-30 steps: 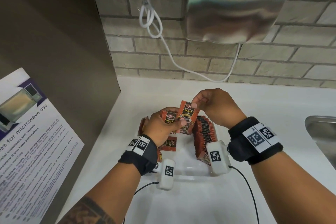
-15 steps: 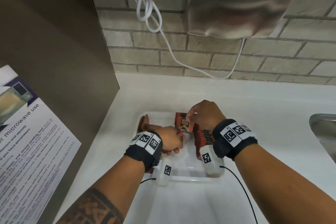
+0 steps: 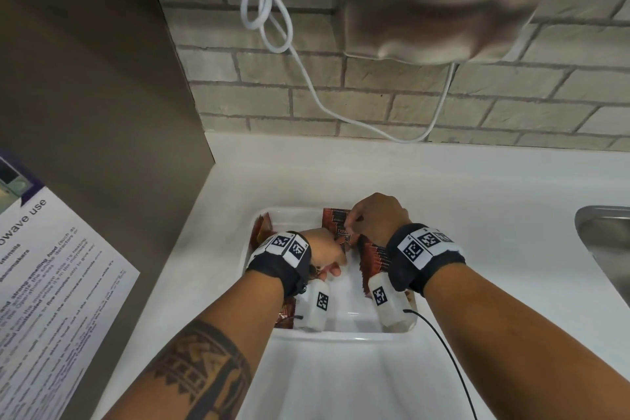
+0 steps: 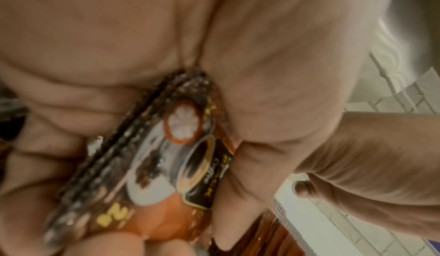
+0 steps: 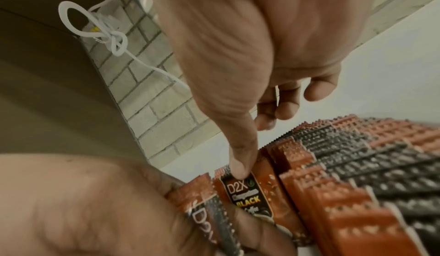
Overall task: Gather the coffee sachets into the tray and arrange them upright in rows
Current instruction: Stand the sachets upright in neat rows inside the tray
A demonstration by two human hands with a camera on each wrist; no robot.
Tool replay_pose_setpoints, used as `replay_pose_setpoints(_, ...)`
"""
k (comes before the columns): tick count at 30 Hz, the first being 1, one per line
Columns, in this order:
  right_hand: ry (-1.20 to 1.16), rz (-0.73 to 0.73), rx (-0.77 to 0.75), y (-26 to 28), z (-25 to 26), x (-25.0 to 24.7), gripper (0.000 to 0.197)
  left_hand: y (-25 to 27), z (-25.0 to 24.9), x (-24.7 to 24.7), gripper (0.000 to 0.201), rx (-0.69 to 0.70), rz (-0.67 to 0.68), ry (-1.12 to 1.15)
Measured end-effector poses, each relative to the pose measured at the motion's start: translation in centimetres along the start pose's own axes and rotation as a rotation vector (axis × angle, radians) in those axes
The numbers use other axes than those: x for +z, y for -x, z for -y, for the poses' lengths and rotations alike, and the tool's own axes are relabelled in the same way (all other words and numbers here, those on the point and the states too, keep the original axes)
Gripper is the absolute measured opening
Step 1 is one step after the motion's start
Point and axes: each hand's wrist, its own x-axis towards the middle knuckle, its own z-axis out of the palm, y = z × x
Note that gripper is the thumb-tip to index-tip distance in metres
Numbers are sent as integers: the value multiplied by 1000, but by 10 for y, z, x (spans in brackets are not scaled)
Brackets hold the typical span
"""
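A white tray (image 3: 344,339) sits on the white counter with both hands inside it. Orange and black coffee sachets stand upright in a packed row (image 3: 375,261) along the tray's right side, also close up in the right wrist view (image 5: 357,175). My right hand (image 3: 354,227) pinches one sachet (image 5: 247,194) by its top edge, just left of that row. My left hand (image 3: 332,257) grips a small bundle of sachets (image 4: 166,156) between thumb and fingers. More sachets lean at the tray's back left corner (image 3: 260,228) and lie under my left wrist (image 3: 286,312).
A steel sink (image 3: 603,242) borders the counter on the right. A hand dryer (image 3: 443,0) and its looped white cable (image 3: 306,78) hang on the brick wall. A brown panel (image 3: 95,78) with a microwave notice (image 3: 51,283) closes the left side.
Both hands have come down from above the tray into it. The sachet in my right hand went from held up in the air down beside the upright row.
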Motion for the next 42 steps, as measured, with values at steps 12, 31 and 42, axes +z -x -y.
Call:
replay_pose_setpoints(12,-101,-51,-37,-3,-9,5,15,-1,4,2,24,-13,24,89)
replay_pose_setpoints(31,-397,69,-177,29,-6,-20,6,22,26,-18,27,404,-139,337)
replay_pose_setpoints(42,-335,-40,-203,34,-1,-42,8,25,32,-15,59,544,-189,435)
